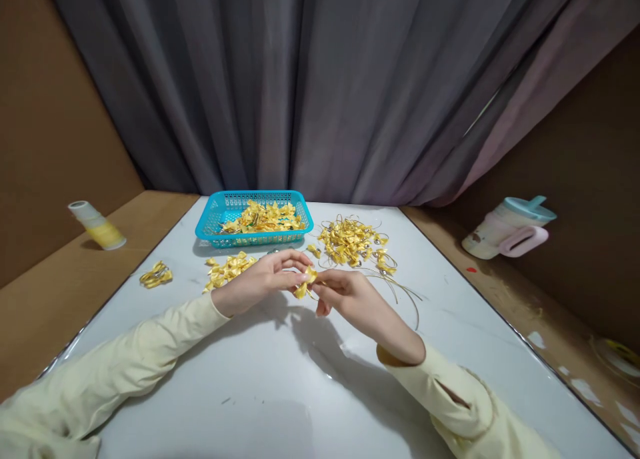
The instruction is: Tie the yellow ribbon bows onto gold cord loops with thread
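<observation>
**Q:** What could go wrong from here, largest item first?

**A:** On the surface (250, 392), a dropped part could slide, given the glossy finish. In the heap (349, 241) right of the basket (201, 229), wire loops overlap; one snagged loop could drag others along. The loose wires (403, 287) lie just beyond your right hand (350, 295) and could catch a finger.

**Q:** How do you hold the yellow piece (306, 287)?

**A:** It sits between both hands, nearer you than the basket. Your left hand (273, 273) pinches it between thumb and fingers. Your right hand is nearly closed against its right edge; whether it grips fabric or wire cannot be told. Excess pressure could crease the folds.

**Q:** Which materials and shapes apply?

**A:** Surface: white, smooth, faintly veined. Basket: blue, plastic-looking, rectangular, perforated walls. Heap: shiny yellow folds with thin loops. Wires: slender, curved. Yellow piece: satin-like, petal-shaped.
</observation>
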Motion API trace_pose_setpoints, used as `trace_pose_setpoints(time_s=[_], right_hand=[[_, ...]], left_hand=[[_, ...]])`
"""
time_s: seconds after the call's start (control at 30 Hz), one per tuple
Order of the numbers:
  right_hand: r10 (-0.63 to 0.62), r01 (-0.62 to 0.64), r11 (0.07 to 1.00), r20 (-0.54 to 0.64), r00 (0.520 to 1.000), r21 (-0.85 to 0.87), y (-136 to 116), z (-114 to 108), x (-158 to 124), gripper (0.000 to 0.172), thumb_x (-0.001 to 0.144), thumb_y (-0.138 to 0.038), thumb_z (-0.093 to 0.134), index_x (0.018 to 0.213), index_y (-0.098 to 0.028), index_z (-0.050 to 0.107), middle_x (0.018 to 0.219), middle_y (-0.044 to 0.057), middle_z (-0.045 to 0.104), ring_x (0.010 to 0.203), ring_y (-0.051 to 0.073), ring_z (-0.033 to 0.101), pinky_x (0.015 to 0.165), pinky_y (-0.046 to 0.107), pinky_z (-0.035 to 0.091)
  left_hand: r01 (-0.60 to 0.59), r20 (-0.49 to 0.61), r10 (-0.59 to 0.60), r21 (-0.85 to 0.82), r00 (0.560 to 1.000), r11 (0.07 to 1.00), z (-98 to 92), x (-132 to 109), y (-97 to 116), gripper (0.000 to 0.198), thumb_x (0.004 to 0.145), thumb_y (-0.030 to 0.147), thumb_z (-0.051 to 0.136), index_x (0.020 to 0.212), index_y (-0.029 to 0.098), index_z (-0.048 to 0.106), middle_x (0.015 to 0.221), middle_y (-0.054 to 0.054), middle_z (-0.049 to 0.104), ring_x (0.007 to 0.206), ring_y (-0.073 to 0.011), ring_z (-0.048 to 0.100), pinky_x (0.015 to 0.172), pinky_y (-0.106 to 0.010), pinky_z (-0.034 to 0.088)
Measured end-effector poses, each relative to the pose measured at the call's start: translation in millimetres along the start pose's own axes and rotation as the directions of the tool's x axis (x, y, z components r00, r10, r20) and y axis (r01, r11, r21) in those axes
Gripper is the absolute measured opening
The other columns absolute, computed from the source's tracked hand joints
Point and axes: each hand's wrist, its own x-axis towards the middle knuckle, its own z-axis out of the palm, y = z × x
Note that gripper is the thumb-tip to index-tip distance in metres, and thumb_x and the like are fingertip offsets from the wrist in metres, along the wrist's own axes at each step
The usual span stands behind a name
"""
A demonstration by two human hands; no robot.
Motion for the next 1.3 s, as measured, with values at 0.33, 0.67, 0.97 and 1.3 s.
trace_pose_setpoints(time_s=[0.33,0.67,0.97,1.3], right_hand=[[0.051,-0.153,0.900,0.251,0.967,0.408,-10,-21,-8,0.012,0.076,-0.023,0.064,0.079,-0.011,0.066,0.083,0.008,0.071,0.055,0.011,0.065,0.056,0.022,0.053],[0.132,-0.141,0.950,0.051,0.990,0.279,-12,-15,-3,0.012,0.070,-0.020,0.062,0.071,-0.008,0.062,0.065,0.008,0.069,0.044,0.012,0.060,0.046,0.021,0.048],[0.069,-0.078,0.996,-0.207,0.976,-0.032,-7,1,-5,0.025,0.063,-0.006,0.048,0.082,-0.012,0.063,0.042,-0.005,0.054,0.031,0.007,0.040,0.039,0.017,0.034],[-0.286,0.113,0.899,-0.371,0.883,-0.424,8,18,-6,0.035,0.059,-0.007,0.042,0.088,-0.014,0.061,0.040,-0.010,0.034,0.037,0.008,0.029,0.046,0.020,0.024]], left_hand=[[0.096,0.068,-0.076,-0.381,0.995,0.920,-8.5,4,-7,0.026,0.077,0.021,0.069,0.100,0.015,0.061,0.087,-0.003,0.057,0.076,-0.0106,0.053,0.070,-0.023,0.039],[0.082,0.167,-0.024,-0.347,0.986,0.934,-8.7,2,-7,0.024,0.079,0.018,0.066,0.102,0.014,0.059,0.079,-0.001,0.056,0.067,-0.0091,0.050,0.063,-0.023,0.036],[0.045,0.167,-0.013,-0.189,0.986,0.981,-1.3,-4,-1,0.025,0.078,0.022,0.066,0.100,0.016,0.058,0.085,-0.001,0.054,0.074,-0.0109,0.051,0.066,-0.024,0.039],[0.013,0.186,-0.011,-0.011,0.983,1.000,4.3,-8,1,0.021,0.076,0.022,0.066,0.095,0.016,0.060,0.082,-0.001,0.056,0.075,-0.0119,0.051,0.069,-0.025,0.040]])
